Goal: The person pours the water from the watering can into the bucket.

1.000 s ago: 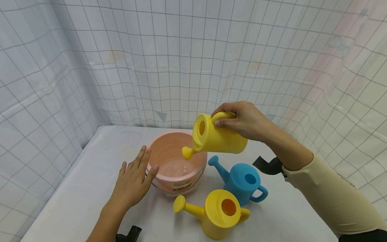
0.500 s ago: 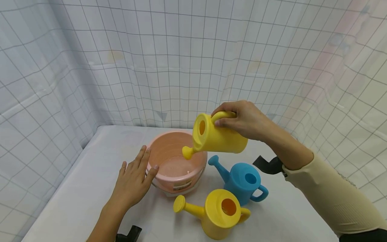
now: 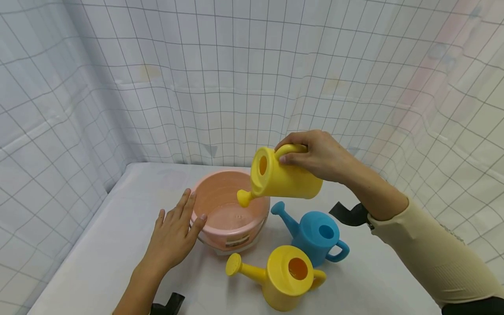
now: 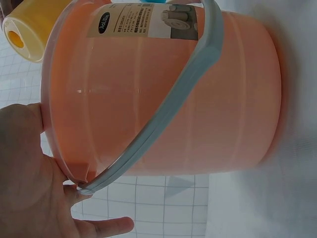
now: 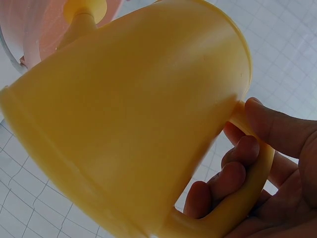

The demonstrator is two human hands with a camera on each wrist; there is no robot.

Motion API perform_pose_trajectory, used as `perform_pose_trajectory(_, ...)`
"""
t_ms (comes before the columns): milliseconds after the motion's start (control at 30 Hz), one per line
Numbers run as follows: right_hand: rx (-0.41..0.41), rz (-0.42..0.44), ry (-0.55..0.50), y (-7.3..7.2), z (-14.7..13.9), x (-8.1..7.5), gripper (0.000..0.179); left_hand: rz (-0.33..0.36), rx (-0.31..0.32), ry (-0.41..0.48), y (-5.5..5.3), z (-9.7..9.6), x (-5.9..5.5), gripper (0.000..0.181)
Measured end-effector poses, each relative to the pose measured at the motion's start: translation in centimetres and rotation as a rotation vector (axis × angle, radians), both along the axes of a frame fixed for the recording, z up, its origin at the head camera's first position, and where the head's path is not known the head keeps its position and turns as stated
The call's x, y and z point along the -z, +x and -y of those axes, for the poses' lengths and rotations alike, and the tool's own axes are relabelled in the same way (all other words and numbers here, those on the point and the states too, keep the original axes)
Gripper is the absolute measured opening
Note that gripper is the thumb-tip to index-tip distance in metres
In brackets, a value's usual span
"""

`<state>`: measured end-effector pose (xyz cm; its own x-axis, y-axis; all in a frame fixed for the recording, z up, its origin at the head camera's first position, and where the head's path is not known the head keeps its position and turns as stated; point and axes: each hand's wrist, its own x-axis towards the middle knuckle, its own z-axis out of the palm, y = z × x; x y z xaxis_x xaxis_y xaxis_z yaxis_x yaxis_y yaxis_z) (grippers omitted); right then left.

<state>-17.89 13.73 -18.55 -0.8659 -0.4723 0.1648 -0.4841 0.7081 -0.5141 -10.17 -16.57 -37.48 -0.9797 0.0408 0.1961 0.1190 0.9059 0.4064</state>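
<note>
My right hand (image 3: 320, 155) grips the handle of a yellow watering can (image 3: 289, 177), its fingers curled through the loop in the right wrist view. The can is tipped on its side, spout pointing down over the pink bucket (image 3: 226, 229). Small ripples show on the bottom inside the bucket. My left hand (image 3: 173, 236) lies with straight, spread fingers against the bucket's left rim; in the left wrist view its fingers touch the rim near the end of the grey bail handle (image 4: 163, 111), which hangs down the bucket's side.
A blue watering can (image 3: 315, 238) stands right of the bucket. In front of it is a second yellow watering can (image 3: 285, 280), its spout pointing left. All stand on a white-covered table (image 3: 98, 258). A white gridded curtain (image 3: 236, 87) encloses the back and sides.
Both hands and the tilted can hold nearly the same position. Only the ripples in the bottom of the bucket differ.
</note>
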Motion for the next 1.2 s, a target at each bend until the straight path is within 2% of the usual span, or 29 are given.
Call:
perform_pose_trajectory(633, 0.008, 0.001, -0.012, 0.0, -0.1, 0.2, 0.022, -0.01, -0.001, -0.007, -0.1, 0.0, 0.2, 0.068)
perform_pose_trajectory(967, 0.016, 0.03, -0.069, -0.1, -1.6, 0.9, 0.024, -0.007, 0.0, -0.006, 0.0, 0.1, 0.1, 0.068)
perform_pose_trajectory(1200, 0.048, 0.057, -0.168, -0.2, -3.1, 1.8, 0.026, -0.003, 0.002, 0.0, 0.1, 0.1, 0.0, 0.068)
